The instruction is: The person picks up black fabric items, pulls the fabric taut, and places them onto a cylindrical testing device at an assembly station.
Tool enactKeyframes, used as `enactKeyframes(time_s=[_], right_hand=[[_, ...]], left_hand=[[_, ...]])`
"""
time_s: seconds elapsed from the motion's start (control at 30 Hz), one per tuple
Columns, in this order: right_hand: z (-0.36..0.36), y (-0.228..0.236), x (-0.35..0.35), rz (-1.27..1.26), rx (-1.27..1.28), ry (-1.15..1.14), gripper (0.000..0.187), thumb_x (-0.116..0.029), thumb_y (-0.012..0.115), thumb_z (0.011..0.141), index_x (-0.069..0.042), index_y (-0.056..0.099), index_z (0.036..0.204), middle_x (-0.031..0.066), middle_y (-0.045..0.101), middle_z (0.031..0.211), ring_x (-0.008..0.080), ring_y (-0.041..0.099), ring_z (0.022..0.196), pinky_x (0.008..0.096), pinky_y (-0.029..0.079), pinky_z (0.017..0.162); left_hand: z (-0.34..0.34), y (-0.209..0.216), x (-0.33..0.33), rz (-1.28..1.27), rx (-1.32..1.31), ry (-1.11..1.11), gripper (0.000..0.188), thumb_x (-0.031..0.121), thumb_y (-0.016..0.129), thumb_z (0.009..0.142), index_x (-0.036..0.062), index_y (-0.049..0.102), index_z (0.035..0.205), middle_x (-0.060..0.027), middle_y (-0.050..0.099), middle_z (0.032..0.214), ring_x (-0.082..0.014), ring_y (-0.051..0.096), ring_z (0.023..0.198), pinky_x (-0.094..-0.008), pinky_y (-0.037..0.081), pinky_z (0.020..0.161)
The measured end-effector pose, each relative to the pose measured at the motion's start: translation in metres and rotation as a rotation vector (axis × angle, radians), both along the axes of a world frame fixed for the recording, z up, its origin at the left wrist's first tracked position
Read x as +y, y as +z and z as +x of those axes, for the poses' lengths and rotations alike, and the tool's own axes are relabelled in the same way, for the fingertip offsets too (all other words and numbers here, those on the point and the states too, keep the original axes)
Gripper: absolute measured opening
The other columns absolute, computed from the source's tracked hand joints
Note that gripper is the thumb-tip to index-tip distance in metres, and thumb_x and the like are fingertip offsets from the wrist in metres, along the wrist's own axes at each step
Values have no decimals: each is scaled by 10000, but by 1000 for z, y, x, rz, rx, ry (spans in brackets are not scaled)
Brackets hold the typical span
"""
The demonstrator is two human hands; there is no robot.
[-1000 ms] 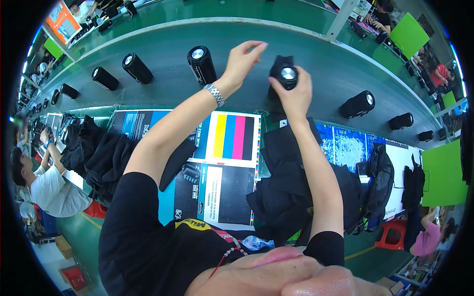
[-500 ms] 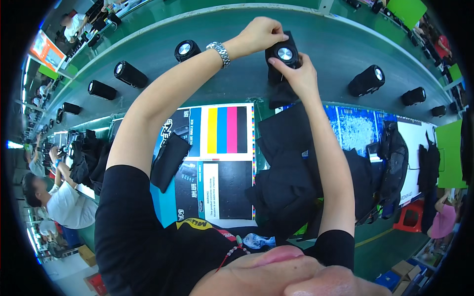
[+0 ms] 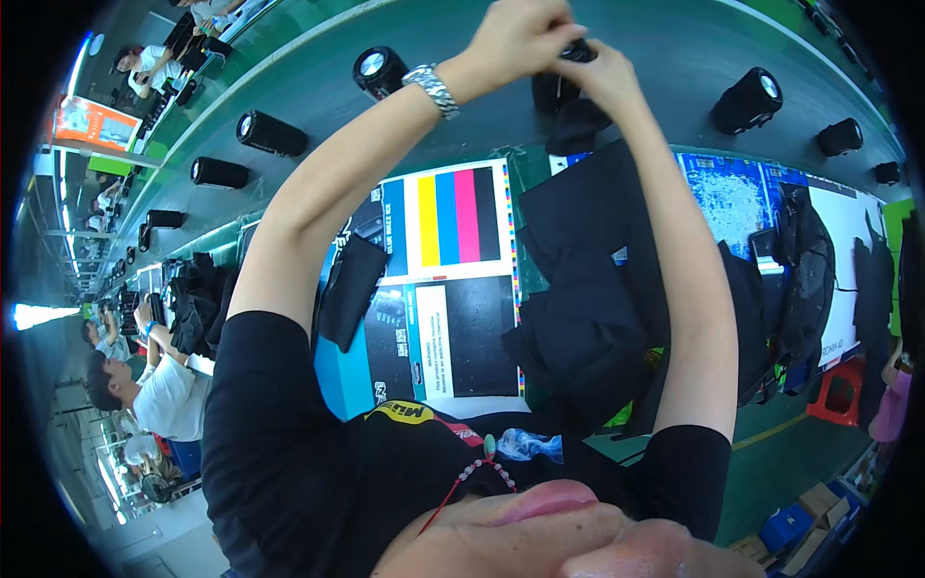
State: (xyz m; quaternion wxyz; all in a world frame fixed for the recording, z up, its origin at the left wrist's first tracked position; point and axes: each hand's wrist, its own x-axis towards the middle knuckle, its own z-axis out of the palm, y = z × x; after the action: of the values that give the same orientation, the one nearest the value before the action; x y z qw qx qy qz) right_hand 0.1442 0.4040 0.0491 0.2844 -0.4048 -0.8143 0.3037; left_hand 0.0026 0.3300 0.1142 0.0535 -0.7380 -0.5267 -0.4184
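Observation:
Both my hands are together at the top edge of the view, around a black cylindrical speaker [image 3: 578,52]. My left hand [image 3: 520,40], with a silver watch on the wrist, is closed, its thumb over the speaker's end; its fingertips are partly hidden. Wrapped around the speaker from the other side, my right hand [image 3: 605,81] is closed as well. Black cloth of a pouch [image 3: 554,94] shows below my hands around the speaker's body. A flat black pouch [image 3: 353,294] lies on the printed sheet below my left forearm, and a heap of black cloth [image 3: 578,318] lies beside it.
Several black speakers stand on the green conveyor, including one by my left wrist [image 3: 379,71] and one at right [image 3: 748,100]. A phone [image 3: 767,250] lies on a blue printed sheet. A red stool [image 3: 835,390] stands at right. Co-workers sit along the line at left.
My hands have moved up and away with the speaker and pouch. The speaker's silver end, visible before, is now turned away or covered. The whole view has shifted slightly.

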Motion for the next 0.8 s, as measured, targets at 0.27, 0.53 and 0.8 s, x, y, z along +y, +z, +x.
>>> enactKeyframes(time_s=[0.27,0.53,0.8], right_hand=[[-7,19,0,-16,-95,112,681,-563,748,693,10,644,1044,115,676,858,187,646,801,296,489,715],[77,24,58,-214,-177,84,479,-384,693,820,8,659,1093,97,686,961,129,595,746,290,483,679],[-16,-21,46,-576,987,-267,410,-353,585,909,41,681,849,73,664,760,119,584,659,270,456,605]], left_hand=[[-18,-2,-7,0,-98,14,214,189,667,815,-12,632,748,-168,587,714,-341,579,660,-404,453,598],[-8,-18,14,-168,-1109,-1,325,348,580,936,48,663,1025,19,638,860,-97,557,737,-255,467,678],[47,-86,50,-300,-1813,-304,505,434,400,989,-26,605,1029,-120,675,926,-177,634,829,-320,503,782]])
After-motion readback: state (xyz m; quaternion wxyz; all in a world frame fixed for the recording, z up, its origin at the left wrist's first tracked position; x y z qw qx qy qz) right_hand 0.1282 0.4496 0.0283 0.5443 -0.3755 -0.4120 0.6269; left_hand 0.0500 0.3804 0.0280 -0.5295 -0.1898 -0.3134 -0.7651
